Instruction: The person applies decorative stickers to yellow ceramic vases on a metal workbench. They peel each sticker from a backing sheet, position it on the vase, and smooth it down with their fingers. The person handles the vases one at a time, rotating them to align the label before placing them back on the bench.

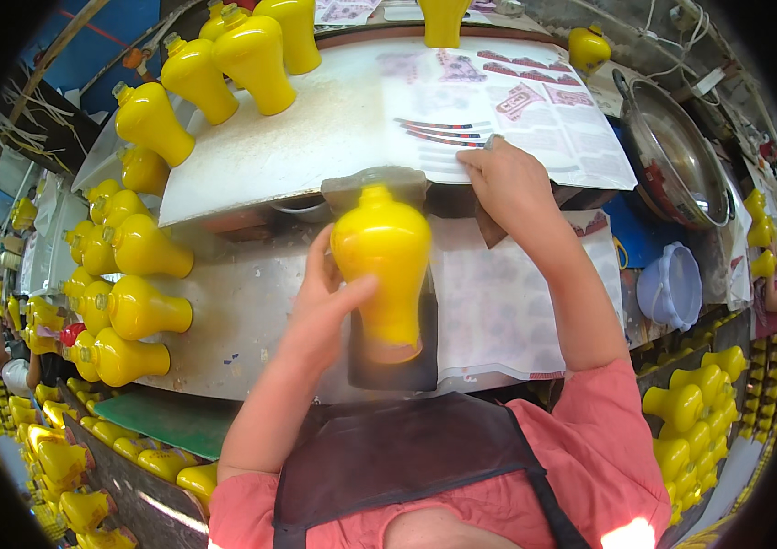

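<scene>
A glossy yellow bottle-shaped vase [383,242] lies in front of me, its neck pointing away and its bare pinkish foot toward me. My left hand [332,293] holds its left side, the thumb on top and the other fingers partly hidden. The neck end meets a grey padded block [338,188]; a dark pad [370,373] lies beneath the foot. Farther right, my right hand [512,178] is closed at the fingertips on the right end of a thin curved printed strip [448,139]. Similar dark-and-red strips lie beside it on the white board [352,119].
Yellow vases [256,59] stand along the board's far left; several others [146,316] lie stacked at the left edge. Printed sheets [535,87] cover the board's right side. A large metal basin [672,146] and a pale blue bucket [670,285] are at right. More vases [699,403] fill racks.
</scene>
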Demonstrator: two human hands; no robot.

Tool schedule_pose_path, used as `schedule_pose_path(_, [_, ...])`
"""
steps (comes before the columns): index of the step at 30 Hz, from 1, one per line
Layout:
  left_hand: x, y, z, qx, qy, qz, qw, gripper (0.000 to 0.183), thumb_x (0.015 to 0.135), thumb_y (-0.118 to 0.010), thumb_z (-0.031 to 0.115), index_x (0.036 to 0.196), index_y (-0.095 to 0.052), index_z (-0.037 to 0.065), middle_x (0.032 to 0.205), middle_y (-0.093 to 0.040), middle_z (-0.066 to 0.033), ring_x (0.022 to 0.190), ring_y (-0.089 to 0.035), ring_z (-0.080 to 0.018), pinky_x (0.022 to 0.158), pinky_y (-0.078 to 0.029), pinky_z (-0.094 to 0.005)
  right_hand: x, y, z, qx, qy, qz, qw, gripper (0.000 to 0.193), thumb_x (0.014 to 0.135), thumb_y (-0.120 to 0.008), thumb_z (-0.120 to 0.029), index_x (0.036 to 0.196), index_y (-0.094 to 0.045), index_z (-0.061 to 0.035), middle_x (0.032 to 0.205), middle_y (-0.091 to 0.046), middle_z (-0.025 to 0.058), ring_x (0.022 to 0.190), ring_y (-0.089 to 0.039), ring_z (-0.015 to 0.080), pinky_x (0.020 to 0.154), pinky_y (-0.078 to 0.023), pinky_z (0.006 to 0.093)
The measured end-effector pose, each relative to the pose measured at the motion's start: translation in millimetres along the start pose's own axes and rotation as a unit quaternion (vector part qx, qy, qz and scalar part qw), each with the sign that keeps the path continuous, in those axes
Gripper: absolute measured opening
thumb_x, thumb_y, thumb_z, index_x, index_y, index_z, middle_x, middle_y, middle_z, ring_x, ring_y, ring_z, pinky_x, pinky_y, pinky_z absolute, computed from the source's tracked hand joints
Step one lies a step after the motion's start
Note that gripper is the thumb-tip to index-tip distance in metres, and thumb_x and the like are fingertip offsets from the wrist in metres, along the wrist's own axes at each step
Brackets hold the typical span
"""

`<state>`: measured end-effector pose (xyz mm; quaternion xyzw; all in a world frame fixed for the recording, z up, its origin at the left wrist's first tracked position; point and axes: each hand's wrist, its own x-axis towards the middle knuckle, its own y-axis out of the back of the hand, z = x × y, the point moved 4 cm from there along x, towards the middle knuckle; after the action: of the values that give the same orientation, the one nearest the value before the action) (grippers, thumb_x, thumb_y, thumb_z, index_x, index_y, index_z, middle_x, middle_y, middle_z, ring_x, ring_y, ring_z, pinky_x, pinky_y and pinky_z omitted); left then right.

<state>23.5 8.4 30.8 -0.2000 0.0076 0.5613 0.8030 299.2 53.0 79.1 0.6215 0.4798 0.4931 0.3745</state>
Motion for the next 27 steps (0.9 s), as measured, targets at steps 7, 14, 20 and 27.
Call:
schedule_pose_path(7, [9, -18, -14, -0.009, -0.002, -0.015, 1.000, 0.104, 0.084, -0.077, 0.014, 0.164, -0.011, 0.008, 0.152, -0.042, -0.0162, 0.139, -0.045, -0.0276, 0.114, -0.042, -0.0425, 16, -7, 3, -0.070, -0.026, -0.064, 0.995, 0.032, 0.096, -0.057, -0.017, 0.121, -0.076, -0.0091, 0.098, -0.069, 0.0203, 0.092, -0.068, 0.0392, 0.084, -0.055, 0.0470])
schedule_pose_path(14, [8, -13, -14, 0.081, -0.032, -0.002, 0.996, 0.099, 0.087, -0.080, 0.018, 0.163, -0.016, 0.013, 0.148, -0.044, -0.0106, 0.137, -0.046, -0.0254, 0.116, -0.039, -0.0430, 25, -4, 1, 0.072, -0.022, -0.119, 0.990, 0.031, 0.096, -0.057, -0.020, 0.116, -0.076, -0.0071, 0.099, -0.073, 0.0201, 0.093, -0.070, 0.0366, 0.086, -0.055, 0.0439])
schedule_pose_path(20, [9, -15, -18, 0.065, -0.032, 0.007, 0.997, 0.103, 0.088, -0.078, 0.019, 0.165, -0.010, 0.013, 0.152, -0.041, -0.0121, 0.140, -0.043, -0.0266, 0.117, -0.038, -0.0433, 34, -6, -9, 0.066, -0.008, -0.047, 0.997, 0.024, 0.092, -0.064, -0.023, 0.101, -0.080, -0.0080, 0.100, -0.074, 0.0202, 0.091, -0.071, 0.0350, 0.086, -0.055, 0.0412])
schedule_pose_path(27, [20, -6, -24, -0.097, -0.005, -0.055, 0.994, 0.100, 0.089, -0.074, 0.018, 0.165, -0.009, 0.010, 0.154, -0.042, -0.0185, 0.141, -0.045, -0.0302, 0.117, -0.039, -0.0432, 49, -14, -8, 0.116, -0.032, -0.055, 0.991, 0.019, 0.087, -0.069, -0.021, 0.093, -0.077, -0.0048, 0.089, -0.073, 0.0152, 0.084, -0.070, 0.0276, 0.082, -0.055, 0.0359])
